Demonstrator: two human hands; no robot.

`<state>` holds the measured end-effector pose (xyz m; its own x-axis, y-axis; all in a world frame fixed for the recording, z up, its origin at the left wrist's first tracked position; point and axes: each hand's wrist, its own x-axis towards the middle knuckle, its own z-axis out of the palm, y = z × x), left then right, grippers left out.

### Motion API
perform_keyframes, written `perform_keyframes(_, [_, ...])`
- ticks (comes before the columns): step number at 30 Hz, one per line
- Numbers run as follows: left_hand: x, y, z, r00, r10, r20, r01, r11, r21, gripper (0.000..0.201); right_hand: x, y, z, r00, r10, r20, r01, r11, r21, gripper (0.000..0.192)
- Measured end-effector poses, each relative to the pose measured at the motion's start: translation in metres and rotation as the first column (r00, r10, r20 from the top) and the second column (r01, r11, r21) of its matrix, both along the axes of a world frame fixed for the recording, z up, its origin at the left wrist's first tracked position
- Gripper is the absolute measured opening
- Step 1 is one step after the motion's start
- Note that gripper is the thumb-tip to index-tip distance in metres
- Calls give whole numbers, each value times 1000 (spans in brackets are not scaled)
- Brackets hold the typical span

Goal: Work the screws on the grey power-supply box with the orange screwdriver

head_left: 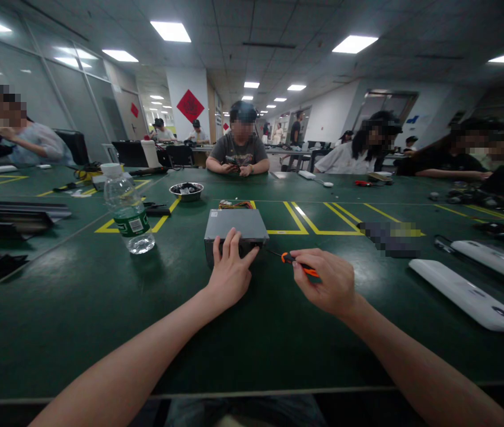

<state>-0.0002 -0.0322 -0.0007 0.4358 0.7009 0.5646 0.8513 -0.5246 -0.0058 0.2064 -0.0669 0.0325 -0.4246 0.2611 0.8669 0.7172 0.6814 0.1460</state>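
A grey metal computer power supply (236, 223) sits on the green table, with a bundle of coloured wires (237, 204) behind it. My left hand (232, 267) presses on its near side with spread fingers: the fingertips reach the top edge and the thumb points to the right corner. To the right, my right hand (327, 276) is closed round the orange and black handle of a screwdriver (309, 271). Its thin dark shaft points left at the right end of the power supply; whether the tip touches is too small to tell.
A water bottle (133, 222) stands left, with a metal bowl (186, 191) of small parts behind it. White oblong casings (469, 293) lie right, near a blurred dark flat thing (388, 239). Dark metal strips (16, 219) lie far left. A person (238, 148) sits opposite.
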Motion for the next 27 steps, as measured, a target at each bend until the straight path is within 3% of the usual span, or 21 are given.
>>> perform_keyframes(15, [0,0,2,999,-47,-17,46,998,-35,54,-2,-3,5,1000,6,-22,-5,999,45,17])
perform_keyframes(23, [2,0,0,999,-33,-14,33,999,-19,54,1,1,-1,999,-36,-9,36,999,16,14])
perform_keyframes(27, [2,0,1,999,-33,-23,32,999,-25,53,-3,-3,-2,991,-112,71,111,993,27,12])
